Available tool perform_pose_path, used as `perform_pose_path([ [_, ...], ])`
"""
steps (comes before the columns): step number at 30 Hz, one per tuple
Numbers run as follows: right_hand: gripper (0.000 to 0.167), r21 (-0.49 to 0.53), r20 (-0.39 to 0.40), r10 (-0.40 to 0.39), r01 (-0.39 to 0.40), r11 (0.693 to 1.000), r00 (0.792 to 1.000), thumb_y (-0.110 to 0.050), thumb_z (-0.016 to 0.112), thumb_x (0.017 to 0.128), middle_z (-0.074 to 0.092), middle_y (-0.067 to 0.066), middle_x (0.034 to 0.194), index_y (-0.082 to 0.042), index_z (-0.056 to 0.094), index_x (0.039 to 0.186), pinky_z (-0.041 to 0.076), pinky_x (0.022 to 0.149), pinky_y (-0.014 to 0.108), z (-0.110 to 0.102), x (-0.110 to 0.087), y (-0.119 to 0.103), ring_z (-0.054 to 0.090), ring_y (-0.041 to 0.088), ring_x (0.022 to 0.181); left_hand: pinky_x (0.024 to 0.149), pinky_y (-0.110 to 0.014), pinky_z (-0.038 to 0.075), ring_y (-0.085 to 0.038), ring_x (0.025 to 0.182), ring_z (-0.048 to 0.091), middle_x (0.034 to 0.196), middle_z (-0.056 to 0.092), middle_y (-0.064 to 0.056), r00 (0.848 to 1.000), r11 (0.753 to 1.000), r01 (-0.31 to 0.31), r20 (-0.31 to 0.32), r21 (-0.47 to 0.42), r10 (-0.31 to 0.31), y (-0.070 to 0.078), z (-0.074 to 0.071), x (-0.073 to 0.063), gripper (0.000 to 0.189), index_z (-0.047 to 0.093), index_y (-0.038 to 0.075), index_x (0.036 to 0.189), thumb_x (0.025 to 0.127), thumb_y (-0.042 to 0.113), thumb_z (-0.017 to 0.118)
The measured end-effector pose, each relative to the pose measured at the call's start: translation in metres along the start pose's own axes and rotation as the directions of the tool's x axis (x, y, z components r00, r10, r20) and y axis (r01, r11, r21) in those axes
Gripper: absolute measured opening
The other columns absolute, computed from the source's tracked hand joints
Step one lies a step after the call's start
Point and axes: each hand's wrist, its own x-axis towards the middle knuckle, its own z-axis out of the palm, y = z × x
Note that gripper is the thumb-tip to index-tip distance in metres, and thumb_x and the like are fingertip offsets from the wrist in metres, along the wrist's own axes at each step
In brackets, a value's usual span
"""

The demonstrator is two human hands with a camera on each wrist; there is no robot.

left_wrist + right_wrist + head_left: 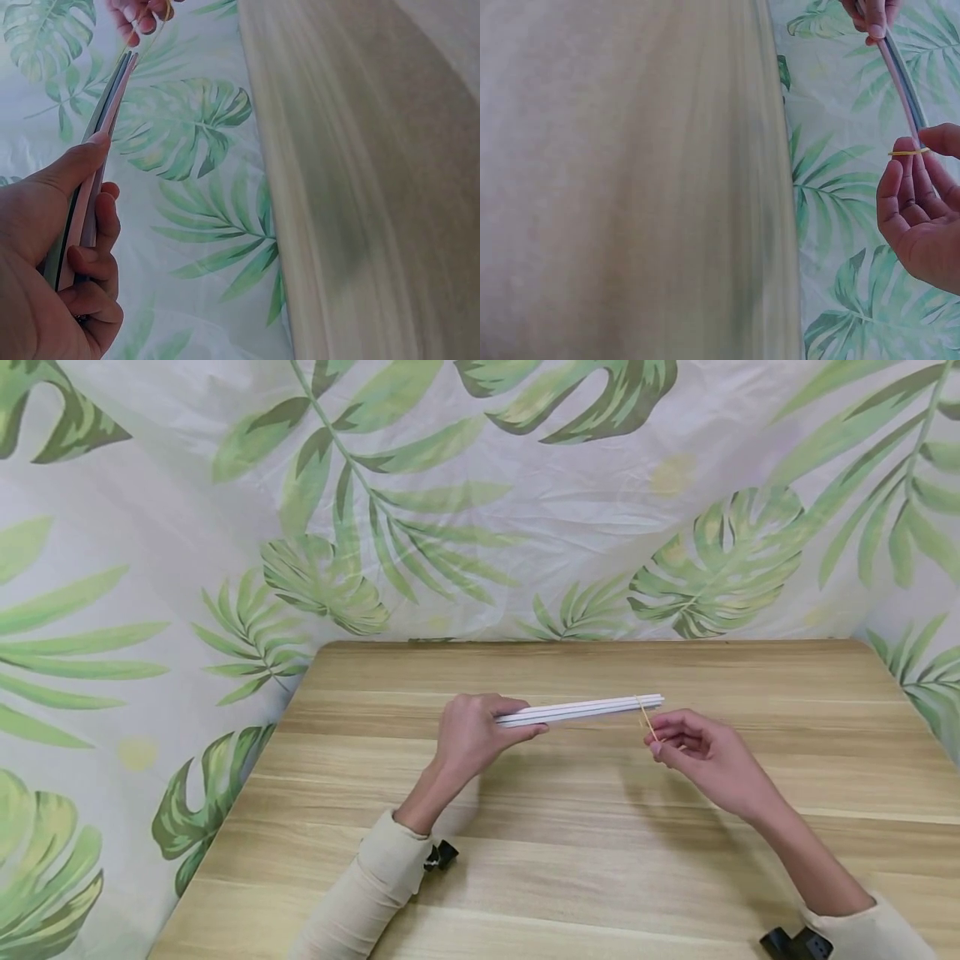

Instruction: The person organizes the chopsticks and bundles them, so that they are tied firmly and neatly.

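My left hand (472, 735) grips one end of a bundle of slim, straight sticks (581, 710), held above the table with the other end pointing right. They look white in the head view; in the left wrist view the sticks (112, 101) show greenish, bluish and pinkish sides. A thin yellow rubber band (648, 723) loops around their far end. Fingertips of my right hand (708, 760) pinch that band and pull it out toward me, just off the stick ends. In the right wrist view the band (907, 153) stretches across the fingers of the right hand (930, 232).
Below the hands is a wood-grain table (570, 860). Behind it hangs a pale cloth (585, 510) printed with green leaves. A small black device (441, 856) sits at the left cuff, another black device (797, 943) at the right cuff.
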Motion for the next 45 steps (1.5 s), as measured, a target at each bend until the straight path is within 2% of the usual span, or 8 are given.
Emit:
perform_pose_path([
  [2,0.025,-0.002,0.01,0.007,-0.007,1.0,1.0,-0.006,0.068,0.105,0.077,0.002,0.108,0.005,0.067,0.128,0.061,0.082,0.022,0.001,-0.001,0.002,0.076,0.006,0.096,0.05,-0.022,0.042,-0.006,0.058,0.067,0.085,0.084,0.003,1.0,1.0,0.005,-0.008,-0.013,-0.005,0.001,-0.002,0.001,0.031,0.089,0.023,0.095,0.076,0.047,0.096],
  [13,0.026,0.046,0.045,0.022,-0.024,0.999,0.999,-0.015,0.06,0.111,0.08,0.003,0.109,0.003,0.069,0.128,0.061,0.081,0.027,0.004,-0.005,0.009,0.077,0.014,0.096,0.054,-0.024,0.048,-0.01,0.064,0.072,0.088,0.084,0.0,0.999,0.996,0.037,0.014,-0.078,-0.036,0.003,-0.007,0.003,0.034,0.089,0.021,0.097,0.075,0.045,0.097],
  [22,0.031,0.132,0.099,0.017,-0.03,0.991,0.995,-0.017,0.051,0.115,0.077,-0.004,0.109,0.003,0.065,0.133,0.062,0.078,0.034,0.004,-0.004,0.015,0.076,0.011,0.097,0.055,-0.023,0.046,-0.008,0.066,0.072,0.091,0.085,-0.001,0.999,0.99,0.049,0.018,-0.131,-0.047,0.001,-0.011,0.004,0.036,0.089,0.019,0.098,0.073,0.043,0.098],
  [31,0.028,0.084,0.124,0.059,-0.07,0.994,0.991,-0.009,0.059,0.11,0.078,0.016,0.105,0.007,0.065,0.133,0.053,0.054,0.031,0.01,-0.003,0.017,0.076,0.016,0.082,0.057,-0.024,0.048,-0.006,0.066,0.07,0.09,0.085,0.001,0.997,0.985,0.071,0.018,-0.156,-0.069,0.002,-0.013,0.004,0.034,0.089,0.021,0.097,0.073,0.044,0.098],
  [33,0.028,0.058,0.111,0.056,-0.063,0.996,0.992,-0.007,0.064,0.107,0.078,0.018,0.105,0.007,0.066,0.131,0.054,0.054,0.028,0.014,-0.004,0.016,0.077,0.016,0.081,0.057,-0.024,0.047,-0.006,0.066,0.07,0.09,0.085,0.001,0.997,0.986,0.072,0.021,-0.154,-0.069,0.002,-0.013,0.003,0.034,0.089,0.021,0.097,0.073,0.043,0.098],
  [36,0.025,-0.014,0.057,0.003,-0.002,1.0,0.998,-0.009,0.074,0.102,0.08,0.014,0.102,0.001,0.072,0.125,0.058,0.062,0.026,0.021,-0.004,0.014,0.077,0.01,0.084,0.056,-0.023,0.046,-0.006,0.065,0.069,0.091,0.085,0.0,0.997,0.987,0.074,0.031,-0.14,-0.071,0.001,-0.013,0.003,0.036,0.089,0.02,0.098,0.073,0.044,0.098],
  [39,0.022,-0.124,-0.016,-0.102,0.099,0.987,0.995,-0.009,0.081,0.096,0.082,0.007,0.101,-0.008,0.078,0.117,0.06,0.07,0.024,0.029,-0.004,0.011,0.073,0.0,0.087,0.054,-0.023,0.043,-0.007,0.063,0.066,0.091,0.085,-0.001,0.996,0.99,0.08,0.041,-0.114,-0.076,0.001,-0.011,0.004,0.037,0.089,0.02,0.098,0.073,0.046,0.098],
  [45,0.034,-0.218,-0.091,-0.326,0.301,0.928,0.941,0.001,0.089,0.082,0.08,0.002,0.099,-0.011,0.082,0.113,0.058,0.067,0.017,0.042,-0.003,0.004,0.072,-0.003,0.085,0.05,-0.023,0.04,-0.007,0.061,0.065,0.09,0.085,0.002,0.993,0.993,0.107,0.056,-0.045,-0.104,0.002,-0.007,0.004,0.033,0.09,0.025,0.096,0.074,0.049,0.096],
])
